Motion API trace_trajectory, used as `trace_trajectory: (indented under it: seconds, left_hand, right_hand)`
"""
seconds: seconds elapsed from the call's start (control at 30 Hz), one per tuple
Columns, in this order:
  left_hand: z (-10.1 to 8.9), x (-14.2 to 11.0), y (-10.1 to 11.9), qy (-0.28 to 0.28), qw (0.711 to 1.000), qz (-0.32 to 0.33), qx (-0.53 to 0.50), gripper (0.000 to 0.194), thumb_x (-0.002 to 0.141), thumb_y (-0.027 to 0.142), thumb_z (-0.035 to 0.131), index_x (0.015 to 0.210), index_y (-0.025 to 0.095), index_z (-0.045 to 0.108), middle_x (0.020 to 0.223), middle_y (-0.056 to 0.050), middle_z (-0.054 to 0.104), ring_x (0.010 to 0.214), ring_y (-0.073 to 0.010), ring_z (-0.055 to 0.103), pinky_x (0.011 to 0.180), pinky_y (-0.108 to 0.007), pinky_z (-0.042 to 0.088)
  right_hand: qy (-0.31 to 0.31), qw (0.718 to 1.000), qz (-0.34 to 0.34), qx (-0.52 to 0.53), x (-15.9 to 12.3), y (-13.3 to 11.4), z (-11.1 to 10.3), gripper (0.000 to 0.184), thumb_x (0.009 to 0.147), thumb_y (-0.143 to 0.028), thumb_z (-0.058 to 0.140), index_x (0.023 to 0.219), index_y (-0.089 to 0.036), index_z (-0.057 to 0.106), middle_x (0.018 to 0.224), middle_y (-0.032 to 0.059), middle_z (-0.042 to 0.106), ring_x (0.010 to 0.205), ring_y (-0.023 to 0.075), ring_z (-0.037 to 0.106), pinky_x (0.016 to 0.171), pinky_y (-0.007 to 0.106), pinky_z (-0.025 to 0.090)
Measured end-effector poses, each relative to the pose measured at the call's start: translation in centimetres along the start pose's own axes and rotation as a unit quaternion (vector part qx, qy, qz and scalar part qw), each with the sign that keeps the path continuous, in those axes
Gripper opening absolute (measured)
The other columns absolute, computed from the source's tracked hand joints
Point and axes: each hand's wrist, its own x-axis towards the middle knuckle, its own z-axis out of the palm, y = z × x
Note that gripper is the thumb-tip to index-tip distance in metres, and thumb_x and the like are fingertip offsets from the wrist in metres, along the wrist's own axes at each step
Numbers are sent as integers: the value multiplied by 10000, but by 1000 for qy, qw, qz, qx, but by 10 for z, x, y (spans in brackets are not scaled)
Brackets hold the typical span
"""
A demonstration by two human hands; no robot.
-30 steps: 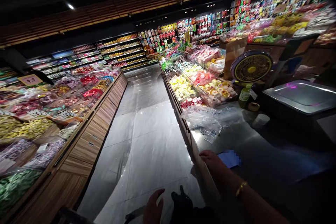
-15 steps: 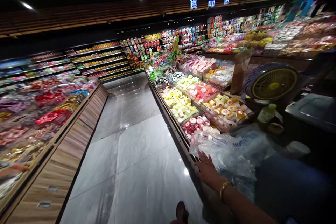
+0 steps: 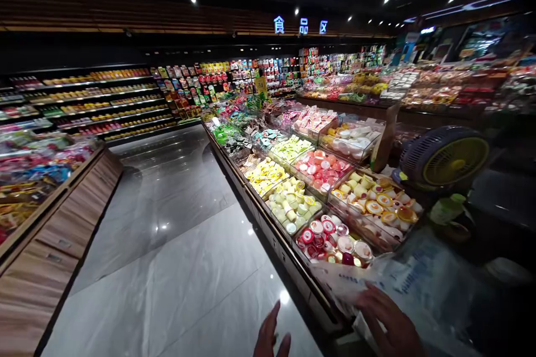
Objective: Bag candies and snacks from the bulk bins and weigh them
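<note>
My left hand (image 3: 271, 334) is at the bottom edge over the floor, holding nothing, its index finger and thumb apart. To its right, my right hand (image 3: 389, 321) is slightly blurred, its bent fingers closed on a clear plastic bag (image 3: 435, 273) with blue print. The bag drapes over the near corner of the display counter (image 3: 288, 256). Just beyond it is a bin of small jelly cups with red and white lids (image 3: 330, 237). Behind are bins of yellow-lidded cups (image 3: 377, 201), pale green cups (image 3: 293, 203) and pink cups (image 3: 322, 167).
A round fan (image 3: 448, 159) stands on the counter's right, with a green-labelled bottle (image 3: 448, 209) below it. Grey tiled floor (image 3: 167, 256) runs between this counter and a wooden-sided display (image 3: 58, 234) on the left. Stocked shelves (image 3: 96, 100) line the back wall.
The view has turned right and levelled. My left hand has come into view at the bottom. My right hand has moved right along the bag, its fingers going from spread to bent.
</note>
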Motion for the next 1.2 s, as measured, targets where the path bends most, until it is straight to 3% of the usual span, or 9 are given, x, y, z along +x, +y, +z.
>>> trace_trajectory:
  seconds: [0.1,0.2,0.37,0.47,0.57,0.73,0.87,0.97,1.2]
  left_hand:
    - [-16,27,58,-15,987,140,79,695,844,586,513,1463,270,482,1587,-59,354,1478,-292,271,1207,-474,243]
    - [-31,38,111,-130,956,236,112,596,888,602,486,1431,358,504,1533,-14,445,1456,-290,325,1230,-523,102]
    - [-51,45,136,-187,943,264,72,501,958,579,380,1290,324,655,1208,-65,713,1111,-253,635,1050,-418,443]
    - [-59,56,140,-179,951,247,51,440,975,511,414,1185,279,724,1050,-77,746,979,-228,655,885,-338,491]
    - [-61,77,152,-162,967,193,51,410,937,490,514,844,200,788,750,-65,698,740,-188,615,730,-292,457]
    - [-64,123,179,-26,998,24,-51,426,838,563,614,745,158,711,632,-17,554,603,-139,467,572,-247,354]
    - [-64,158,203,-48,997,14,-57,380,833,522,643,724,158,639,644,3,515,632,-131,436,588,-236,340]
    - [-58,181,216,-112,991,33,-57,402,803,519,678,657,160,570,635,11,492,644,-130,424,605,-236,350]
    - [-54,226,223,-147,945,-81,-282,366,745,421,788,659,150,558,605,42,503,570,-82,430,551,-196,353]
  right_hand:
    - [-29,998,-22,54,18,-54,-25,260,921,-415,548,893,-310,783,915,98,762,870,287,712,783,390,588]
    - [-61,993,-24,101,37,-96,-33,306,943,-408,509,789,-302,751,790,88,722,729,249,675,654,344,562]
    - [26,986,25,162,64,-110,-28,372,960,-431,470,692,-246,650,732,52,652,733,210,635,656,284,523]
    - [55,978,58,193,89,-101,-21,372,969,-416,472,682,-230,620,745,43,639,772,205,631,697,279,519]
    - [45,976,23,210,122,-93,-11,340,980,-365,466,721,-230,639,797,42,637,811,202,631,744,300,520]
    - [130,984,-57,107,170,-85,1,152,913,-280,600,1040,-254,679,1186,90,587,1164,266,534,1016,439,410]
    - [-29,966,-216,138,204,-88,2,193,939,-232,561,1117,-246,632,1120,64,659,1051,206,584,955,368,444]
    - [-140,951,-256,102,230,-90,5,262,953,-323,566,1202,-248,596,1199,47,674,1030,201,598,925,352,454]
    - [-117,957,-263,-46,273,-82,30,477,866,-521,659,1212,-202,583,1031,42,695,1039,241,572,1168,443,241]
